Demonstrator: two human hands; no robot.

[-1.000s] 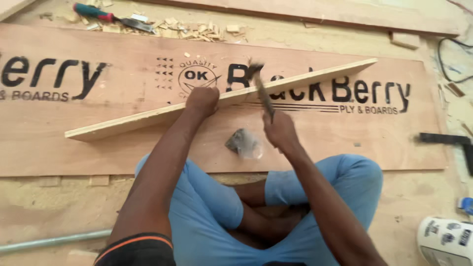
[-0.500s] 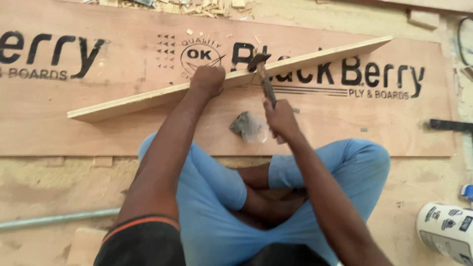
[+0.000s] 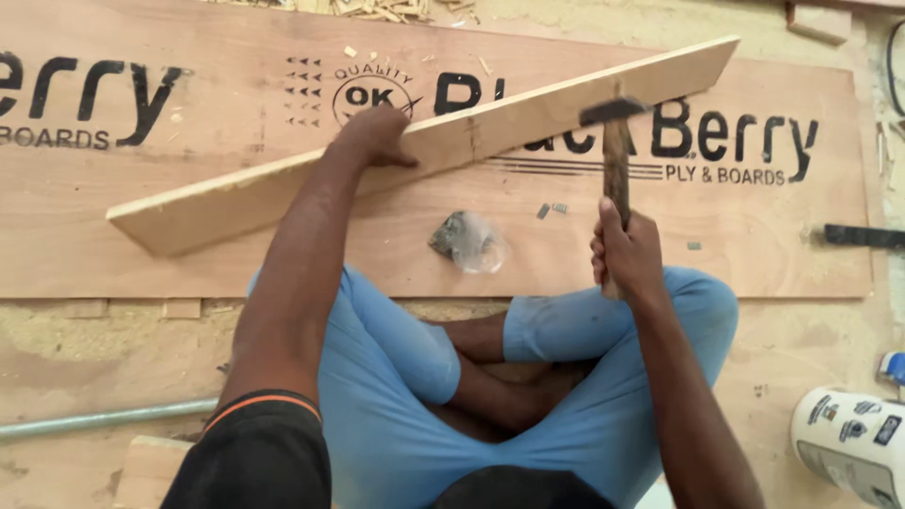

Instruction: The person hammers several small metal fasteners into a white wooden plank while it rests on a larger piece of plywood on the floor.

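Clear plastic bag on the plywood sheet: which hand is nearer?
Left, narrowly. The left hand presses the wooden strip above and left of the clear plastic bag. The right hand, gripping the hammer, is level with it, further right.

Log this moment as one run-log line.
left hand: pressing down on wooden strip | right hand: gripping hammer, head raised above strip | base: plywood sheet | small plastic bag lying beside

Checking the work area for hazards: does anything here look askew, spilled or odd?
Wood shavings lie scattered by the plywood sheet's far edge. The long strip lies slanted across it under the left hand; the right hand grips a hammer.
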